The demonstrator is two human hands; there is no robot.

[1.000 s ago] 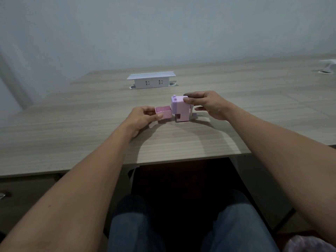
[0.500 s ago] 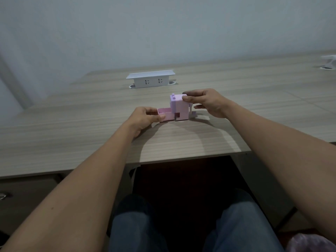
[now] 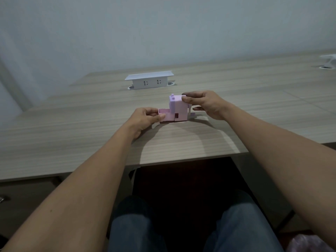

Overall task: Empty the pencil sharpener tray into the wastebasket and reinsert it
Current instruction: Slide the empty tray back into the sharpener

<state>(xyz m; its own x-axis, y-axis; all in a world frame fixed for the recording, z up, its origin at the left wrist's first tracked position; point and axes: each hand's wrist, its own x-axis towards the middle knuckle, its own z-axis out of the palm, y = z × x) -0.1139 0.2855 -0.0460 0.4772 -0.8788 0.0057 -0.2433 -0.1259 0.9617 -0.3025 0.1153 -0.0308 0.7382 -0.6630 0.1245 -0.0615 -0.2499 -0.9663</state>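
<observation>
A pink and lilac pencil sharpener [image 3: 179,109] stands upright on the wooden desk [image 3: 72,135]. My right hand [image 3: 207,104] grips its top right corner from the right side. Its pink tray [image 3: 166,115] sticks out of the sharpener's left side, partly inside the slot, with the open top showing. My left hand [image 3: 145,120] pinches the tray's outer end between thumb and fingers. The sharpener's crank shows behind it on the right, partly hidden by my right hand.
A white pop-up socket box [image 3: 150,81] stands farther back on the desk. Another white fitting [image 3: 329,61] sits at the far right edge. A pale plastic bag [image 3: 312,243] shows at the bottom right, below the desk. My legs are under the desk's front edge.
My left hand has slid the tray to the right, from just apart from the sharpener to partly inside its slot. My right hand has kept its hold on the sharpener.
</observation>
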